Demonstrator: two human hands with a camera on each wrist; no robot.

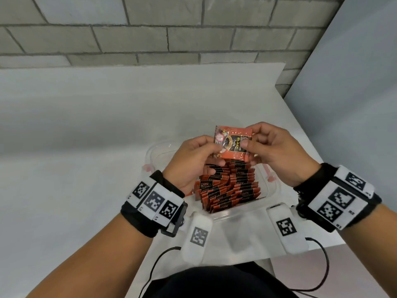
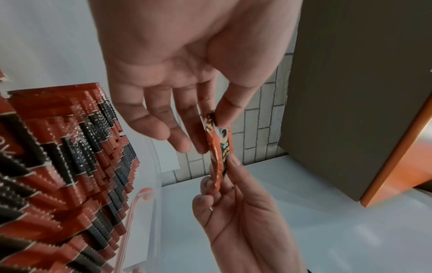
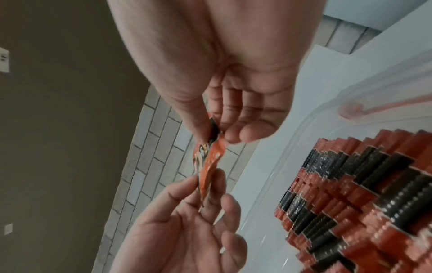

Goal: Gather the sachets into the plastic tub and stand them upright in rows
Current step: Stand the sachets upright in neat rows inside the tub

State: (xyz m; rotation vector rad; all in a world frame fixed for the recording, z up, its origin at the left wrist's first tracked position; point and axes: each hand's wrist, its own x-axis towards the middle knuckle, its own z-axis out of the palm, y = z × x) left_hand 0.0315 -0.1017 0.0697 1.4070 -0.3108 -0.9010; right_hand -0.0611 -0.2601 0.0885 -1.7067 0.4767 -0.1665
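An orange sachet (image 1: 233, 145) with a black coffee label hangs above the clear plastic tub (image 1: 267, 191). My left hand (image 1: 211, 148) pinches its left edge and my right hand (image 1: 250, 140) pinches its right edge. Below them, several orange-and-black sachets (image 1: 227, 188) stand upright in two packed rows inside the tub. The left wrist view shows the sachet (image 2: 219, 147) edge-on, with my left hand (image 2: 210, 120) at one end and my right hand (image 2: 224, 171) at the other. In the right wrist view the sachet (image 3: 208, 162) hangs beside the rows (image 3: 362, 184).
The tub stands on a white table (image 1: 86, 147) near its front edge, with red clips (image 1: 148, 167) on its sides. A brick wall (image 1: 150, 35) runs behind the table. A grey panel (image 1: 354, 104) borders the table's right edge. Cables trail from my wrist cameras.
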